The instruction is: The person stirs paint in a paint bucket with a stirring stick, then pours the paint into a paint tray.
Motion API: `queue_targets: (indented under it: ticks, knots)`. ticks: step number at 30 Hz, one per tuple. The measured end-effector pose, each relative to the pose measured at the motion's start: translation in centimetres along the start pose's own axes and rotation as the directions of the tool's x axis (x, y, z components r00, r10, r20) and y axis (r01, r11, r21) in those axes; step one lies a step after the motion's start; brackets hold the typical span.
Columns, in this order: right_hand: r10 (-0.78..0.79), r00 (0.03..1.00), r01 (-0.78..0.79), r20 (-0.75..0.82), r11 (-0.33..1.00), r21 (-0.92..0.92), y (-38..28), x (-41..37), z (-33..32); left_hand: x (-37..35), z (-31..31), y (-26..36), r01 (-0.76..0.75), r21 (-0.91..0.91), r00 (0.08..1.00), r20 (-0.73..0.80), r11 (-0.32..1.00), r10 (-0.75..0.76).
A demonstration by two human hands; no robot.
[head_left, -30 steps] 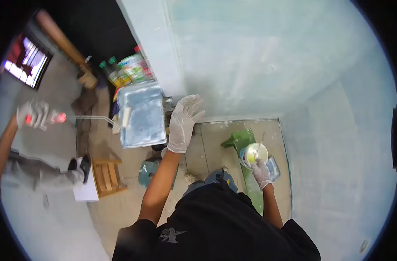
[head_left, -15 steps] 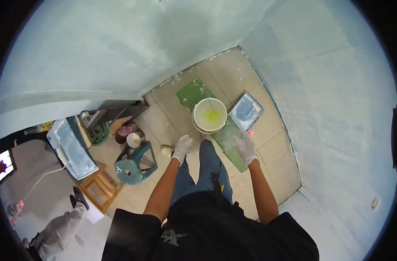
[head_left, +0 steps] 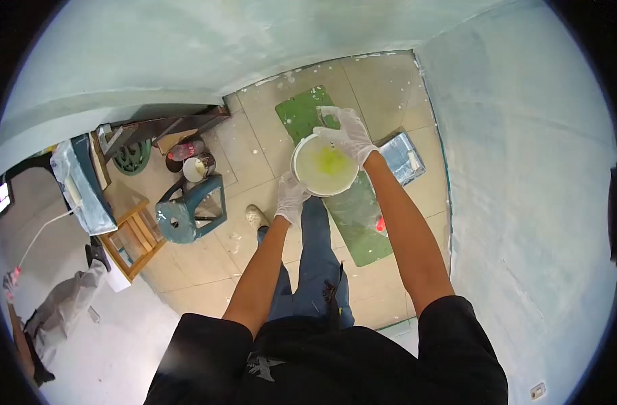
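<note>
A white bucket (head_left: 307,181) with yellow-green paint in it stands on a green board (head_left: 362,226) on the tiled floor, just ahead of my feet. My left hand (head_left: 291,198), in a white glove, grips the bucket's near left rim. My right hand (head_left: 349,133), also gloved, reaches over the far rim. Its fingers pinch something thin there, which looks like the stirring stick; the stick itself is mostly hidden.
A paint tray (head_left: 404,156) lies right of the bucket by the pale blue wall. To the left stand a teal stool (head_left: 187,214), a small can (head_left: 197,167), a wooden stool (head_left: 131,244) and a roller tray (head_left: 79,182). Another person (head_left: 55,314) works at the lower left.
My view swung from the wall down to the floor. The bucket went from my right hand onto the green board. Both hands have now reached down to it, after hanging free half a second ago.
</note>
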State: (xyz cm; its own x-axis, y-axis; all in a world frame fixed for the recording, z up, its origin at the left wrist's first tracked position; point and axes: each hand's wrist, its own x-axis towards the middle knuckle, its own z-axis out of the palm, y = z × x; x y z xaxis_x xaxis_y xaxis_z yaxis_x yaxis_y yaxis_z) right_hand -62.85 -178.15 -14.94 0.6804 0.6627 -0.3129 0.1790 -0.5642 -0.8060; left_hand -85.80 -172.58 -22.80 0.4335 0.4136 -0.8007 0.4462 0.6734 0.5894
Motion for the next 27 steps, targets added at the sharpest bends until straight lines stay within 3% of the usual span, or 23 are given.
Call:
queue_targets:
  ticks: [3, 4, 6, 9, 11, 12, 13, 15, 17, 18, 19, 20, 21, 22, 23, 25, 26, 27]
  knots:
    - [-0.043, 0.997, 0.04, 0.067, 0.998, 0.048, 0.3, 1.0, -0.3, 0.2, 0.0, -0.4, -0.089, -0.118, 0.994, 0.06, 0.989, 0.096]
    - [-0.066, 0.997, 0.06, 0.042, 0.991, 0.119, 0.7, 0.9, -0.1, 0.2, 0.0, -0.3, -0.142, 0.008, 0.99, 0.014, 0.99, 0.142]
    - [-0.04, 0.998, 0.037, 0.043, 0.997, 0.067, 0.5, 0.1, -1.4, 0.8, 0.1, -0.3, -0.256, 0.245, 0.962, -0.03, 0.935, 0.272]
    - [-0.03, 0.998, 0.039, 0.053, 0.981, -0.19, -1.0, -3.4, -5.1, 1.5, 0.1, -0.3, -0.294, 0.317, 0.946, -0.038, 0.902, 0.322]
    - [-0.056, 0.997, 0.066, 0.046, 0.958, -0.279, -0.9, -6.5, -7.3, -0.9, 0.9, 2.7, -0.343, 0.324, 0.925, -0.046, 0.882, 0.377]
    - [-0.061, 0.997, 0.07, 0.04, 0.95, -0.305, -0.7, -8.2, -7.9, -2.6, 1.0, 4.4, -0.38, 0.421, 0.9, -0.039, 0.824, 0.435]
    - [-0.09, 0.995, 0.096, 0.037, 0.967, -0.236, -1.0, -10.0, -8.5, -3.8, 0.7, 5.5, -0.413, 0.514, 0.869, -0.025, 0.752, 0.494]
    - [-0.137, 0.99, 0.137, 0.017, 0.977, -0.163, -1.9, -13.5, -9.0, -5.0, -1.4, 6.9, -0.461, 0.52, 0.854, 0.04, 0.719, 0.519]
    - [-0.055, 0.995, 0.09, 0.085, 0.857, -0.508, -3.3, -16.6, -8.6, -6.9, -3.5, 8.3, -0.456, 0.618, 0.846, 0.078, 0.64, 0.527]
    - [0.018, 0.992, 0.059, 0.125, 0.812, -0.58, -8.3, -18.1, -9.1, -8.3, -4.1, 8.7, -0.585, 0.555, 0.731, 0.044, 0.591, 0.681]
    - [0.097, 0.983, 0.028, 0.156, 0.76, -0.649, -13.3, -19.9, -9.5, -10.2, -4.9, 9.8, -0.598, 0.558, 0.715, 0.048, 0.575, 0.697]
    - [-0.126, 0.983, 0.183, 0.135, 0.75, -0.635, -14.2, -21.4, -8.9, -12.3, -5.7, 11.6, -0.603, 0.642, 0.663, 0.075, 0.473, 0.745]
    - [-0.143, 0.983, 0.184, 0.116, 0.747, -0.639, -15.7, -22.7, -8.5, -14.2, -6.7, 12.9, -0.597, 0.714, 0.611, 0.108, 0.366, 0.784]
    - [-0.129, 0.975, 0.22, 0.18, 0.666, -0.713, -17.3, -23.9, -7.9, -15.3, -8.1, 13.3, -0.654, 0.728, 0.451, 0.159, 0.204, 0.878]
    - [-0.104, 0.965, 0.256, 0.241, 0.579, -0.774, -18.9, -25.0, -7.1, -16.7, -9.1, 14.3, -0.666, 0.722, 0.429, 0.166, 0.187, 0.888]
    - [-0.154, 0.942, 0.332, 0.299, 0.566, -0.755, -23.1, -27.9, -6.3, -20.4, -11.4, 16.3, -0.705, 0.699, 0.392, 0.247, 0.117, 0.886]
    - [-0.184, 0.93, 0.363, 0.317, 0.586, -0.725, -24.4, -29.4, -5.6, -21.6, -12.6, 17.0, -0.678, 0.687, 0.534, 0.214, 0.263, 0.818]
    - [-0.216, 0.917, 0.396, 0.335, 0.6, -0.695, -25.6, -30.7, -4.9, -22.8, -13.7, 17.5, -0.684, 0.683, 0.521, 0.212, 0.256, 0.827]
